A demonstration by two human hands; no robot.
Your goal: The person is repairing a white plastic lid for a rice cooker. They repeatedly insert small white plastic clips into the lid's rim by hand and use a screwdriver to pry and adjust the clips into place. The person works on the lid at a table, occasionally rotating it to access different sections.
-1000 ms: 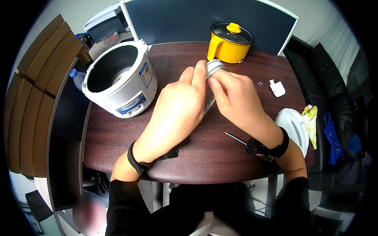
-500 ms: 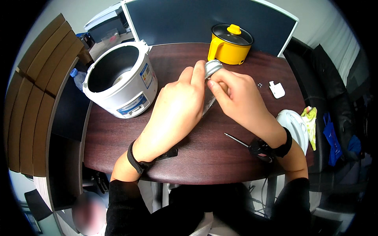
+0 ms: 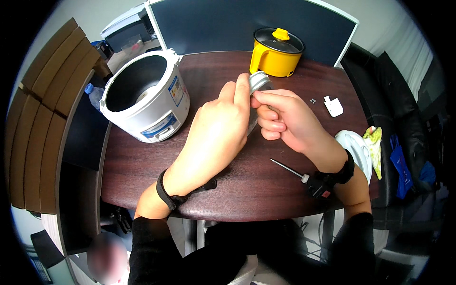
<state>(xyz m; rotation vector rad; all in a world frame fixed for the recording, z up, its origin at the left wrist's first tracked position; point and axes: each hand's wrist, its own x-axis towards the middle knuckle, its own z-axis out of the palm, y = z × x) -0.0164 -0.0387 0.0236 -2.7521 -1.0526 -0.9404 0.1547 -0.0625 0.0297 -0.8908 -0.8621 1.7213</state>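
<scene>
Over the middle of the table, my left hand (image 3: pixel 216 126) is closed on a round, pale grey and silvery lid-like piece with a ridged rim (image 3: pixel 260 81), held tilted on edge. Much of that piece is hidden behind my fingers. My right hand (image 3: pixel 297 118) pinches with thumb and forefinger at the right side of the rim, its other fingers curled in. Whether it grips the rim itself or a small part there is too small to tell. A screwdriver (image 3: pixel 288 169) lies on the table below my right hand, its handle end beside my wrist strap.
To the left stands an open white rice cooker body (image 3: pixel 164 111) with a dark inside. A yellow pot (image 3: pixel 273 62) with a glass lid is at the back. At right are tiny screws (image 3: pixel 313 100), a small white plastic piece (image 3: pixel 334 108), a white cover (image 3: pixel 352 153) and a green-white cloth (image 3: pixel 374 147).
My right hand has turned and drawn slightly right, showing its curled fingers and more of the rim. My left hand stays nearly in place around the round piece.
</scene>
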